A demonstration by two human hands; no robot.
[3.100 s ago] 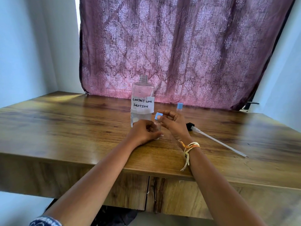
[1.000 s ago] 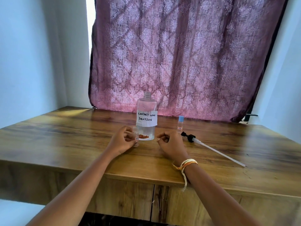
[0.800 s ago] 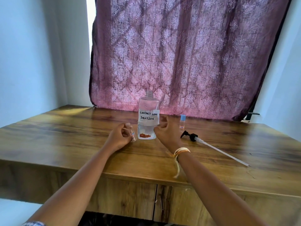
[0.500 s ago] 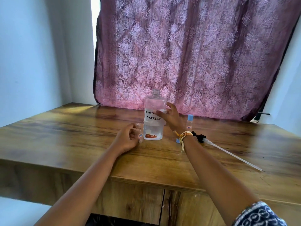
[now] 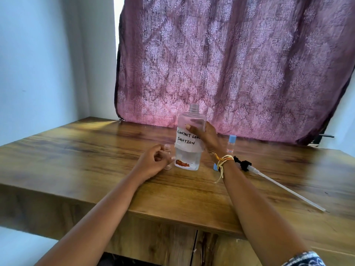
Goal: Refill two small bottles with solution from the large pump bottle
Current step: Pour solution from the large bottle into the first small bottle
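room: we face a purple curtain point(image 5: 230, 64) behind our wooden table point(image 5: 96, 160).
right hand point(image 5: 206, 138): wrapped round the uncapped big bottle point(image 5: 190, 143), upright on the table.
left hand point(image 5: 153, 163): curled round an open vial point(image 5: 167, 150).
capped vial point(image 5: 231, 144): stands right of the bottle.
pump point(image 5: 269, 179): lies further right.

Big bottle open at centre, two small bottles on either side.

The clear big bottle point(image 5: 189, 143) stands upright on the table, neck uncapped, a handwritten "CONTACT LENS SOLUTION" label across its middle, liquid low inside. At its 9 o'clock stands an uncapped small bottle point(image 5: 167, 150); at 3 o'clock, a blue-capped small bottle point(image 5: 230, 144). The pump point(image 5: 276, 182) lies at 4 o'clock, tube pointing away.
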